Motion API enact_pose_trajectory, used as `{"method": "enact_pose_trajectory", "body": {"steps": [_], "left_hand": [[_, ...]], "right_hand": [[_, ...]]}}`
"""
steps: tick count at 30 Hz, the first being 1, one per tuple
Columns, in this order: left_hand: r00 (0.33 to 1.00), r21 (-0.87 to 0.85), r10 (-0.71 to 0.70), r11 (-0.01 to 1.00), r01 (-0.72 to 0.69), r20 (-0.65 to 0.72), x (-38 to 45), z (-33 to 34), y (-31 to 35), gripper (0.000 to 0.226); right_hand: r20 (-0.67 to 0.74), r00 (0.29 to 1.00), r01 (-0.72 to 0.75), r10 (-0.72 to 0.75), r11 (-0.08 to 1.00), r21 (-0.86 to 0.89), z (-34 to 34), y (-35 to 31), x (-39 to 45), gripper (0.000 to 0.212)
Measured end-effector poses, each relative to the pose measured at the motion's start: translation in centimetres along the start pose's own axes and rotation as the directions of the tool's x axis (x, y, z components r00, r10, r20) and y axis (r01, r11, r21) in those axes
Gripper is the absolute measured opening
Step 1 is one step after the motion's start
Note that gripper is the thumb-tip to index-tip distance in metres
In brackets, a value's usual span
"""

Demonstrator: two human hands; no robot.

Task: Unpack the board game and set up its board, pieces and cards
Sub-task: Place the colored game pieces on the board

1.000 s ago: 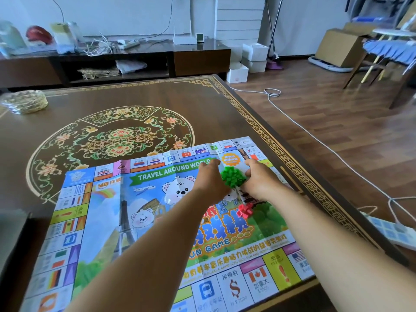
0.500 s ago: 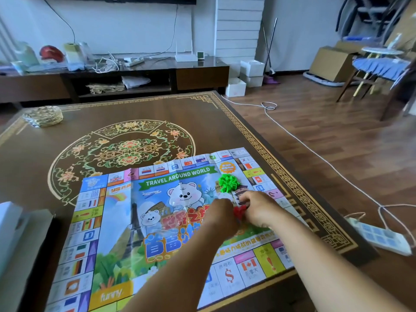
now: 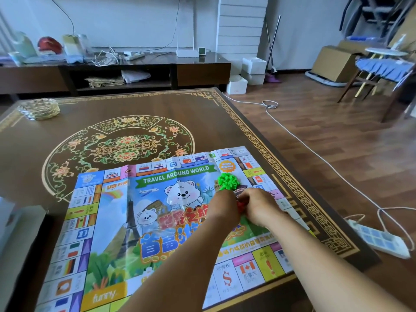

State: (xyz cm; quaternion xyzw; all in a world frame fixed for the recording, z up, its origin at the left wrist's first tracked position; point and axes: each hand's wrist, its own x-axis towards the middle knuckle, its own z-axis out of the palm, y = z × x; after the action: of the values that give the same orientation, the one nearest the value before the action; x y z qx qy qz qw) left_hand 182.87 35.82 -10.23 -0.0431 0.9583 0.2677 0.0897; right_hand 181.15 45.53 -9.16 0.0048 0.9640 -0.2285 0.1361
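The paper game board (image 3: 117, 221), titled "Travel Around World", lies unfolded on the near half of the brown table (image 3: 157, 109). A heap of small green plastic pieces (image 3: 227, 181) sits on the board's far right part. Just nearer, my left hand (image 3: 221, 209) and my right hand (image 3: 258, 206) face each other, fingers curled around a small cluster of red plastic pieces (image 3: 240, 206), most of which the hands hide. A clear plastic bag (image 3: 174, 204) lies on the board's middle.
A white open box (image 3: 13, 224) sits at the table's left edge. A gold woven mat (image 3: 39, 108) lies at the far left corner. On the floor to the right are a power strip (image 3: 380, 240) and its white cable (image 3: 304, 143). A chair (image 3: 380, 70) stands far right.
Both hands left the green heap and drew back toward me onto the red pieces. The green heap stays in place on the board. The view lifted slightly.
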Motion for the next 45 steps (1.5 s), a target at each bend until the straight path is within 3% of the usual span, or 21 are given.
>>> {"method": "enact_pose_trajectory", "body": {"steps": [7, 9, 13, 17, 20, 23, 28, 37, 42, 45], "left_hand": [[0.996, -0.114, -0.011, 0.993, 0.000, -0.093, -1.6, -1.4, -1.5, 0.040], [0.988, -0.077, -0.019, 0.997, 0.007, -0.152, -2.6, -2.3, -2.9, 0.046], [0.951, 0.053, -0.135, 0.986, 0.156, -0.279, -4.2, -4.3, -6.8, 0.046], [0.966, 0.147, -0.210, 0.962, 0.232, -0.153, -5.5, -4.8, -9.8, 0.034], [0.975, 0.183, -0.181, 0.962, 0.202, -0.126, -5.7, -4.6, -10.9, 0.033], [0.969, 0.094, -0.185, 0.975, 0.201, -0.162, -6.3, -5.3, -11.1, 0.031], [0.945, 0.059, -0.207, 0.972, 0.229, -0.253, -9.3, -7.3, -11.9, 0.034], [0.830, 0.078, -0.299, 0.923, 0.376, -0.471, -18.2, -12.6, -18.6, 0.031], [0.757, 0.005, -0.345, 0.909, 0.418, -0.555, -21.1, -15.9, -22.1, 0.028], [0.729, -0.045, -0.391, 0.894, 0.446, -0.562, -22.1, -17.7, -24.4, 0.033]], "right_hand": [[-0.098, 0.994, 0.049, -0.050, 0.999, -0.013, -0.2, -1.5, -0.9, 0.040], [-0.111, 0.986, 0.125, -0.121, 0.992, 0.028, 0.4, -3.0, -1.2, 0.042], [-0.032, 0.963, 0.269, -0.268, 0.961, 0.068, 2.8, -6.9, -2.3, 0.044], [0.071, 0.956, 0.283, -0.285, 0.958, 0.044, 5.6, -9.8, -3.1, 0.050], [0.060, 0.970, 0.231, -0.236, 0.970, 0.076, 7.3, -11.3, -3.4, 0.041], [0.025, 0.983, 0.173, -0.180, 0.966, 0.190, 8.1, -12.3, -3.7, 0.023], [0.007, 0.967, 0.246, -0.255, 0.938, 0.243, 8.7, -14.1, -5.6, 0.017], [0.067, 0.881, 0.424, -0.468, 0.845, 0.327, 12.3, -22.8, -13.2, 0.022], [0.153, 0.796, 0.511, -0.585, 0.786, 0.348, 13.6, -26.2, -16.1, 0.048], [0.180, 0.764, 0.548, -0.620, 0.771, 0.325, 14.2, -28.4, -17.0, 0.053]]}}
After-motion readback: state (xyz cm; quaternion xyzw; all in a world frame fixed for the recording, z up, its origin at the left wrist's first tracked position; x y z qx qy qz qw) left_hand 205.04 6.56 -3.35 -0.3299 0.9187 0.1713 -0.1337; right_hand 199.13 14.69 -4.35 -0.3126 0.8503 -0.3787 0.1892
